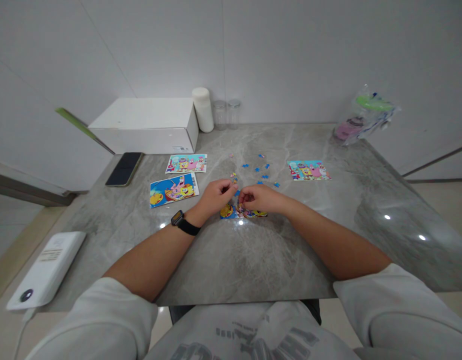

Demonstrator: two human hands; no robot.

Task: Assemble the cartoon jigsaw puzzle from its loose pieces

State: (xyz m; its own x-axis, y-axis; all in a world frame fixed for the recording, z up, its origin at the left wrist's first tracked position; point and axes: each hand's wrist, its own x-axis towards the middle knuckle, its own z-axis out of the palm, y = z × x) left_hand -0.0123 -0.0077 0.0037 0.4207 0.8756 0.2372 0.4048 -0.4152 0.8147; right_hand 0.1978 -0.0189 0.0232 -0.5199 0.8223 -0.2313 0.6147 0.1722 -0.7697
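A partly joined jigsaw puzzle (pixel 227 212) with a yellow and blue cartoon picture lies flat on the grey marbled table (pixel 249 265). My left hand (pixel 217 195), a black watch on its wrist, is at the puzzle's upper left, thumb and fingers closed together; what is between them is too small to make out. My right hand (pixel 263 198) is over the puzzle's upper edge, its fingertips pinched on a small puzzle piece, mostly hidden by the fingers. Just beyond the hands lie several loose blue puzzle pieces (pixel 265 176) and a few pinkish ones.
Cartoon picture cards lie at left (pixel 186 163) and right (pixel 309 170), with a larger picture packet (pixel 174 190) at left. A phone (pixel 124 169), white box (pixel 141 137), white bottle (pixel 203 110), glass jars (pixel 233 114), bagged cup (pixel 351 127) and white power bank (pixel 47 270) surround them.
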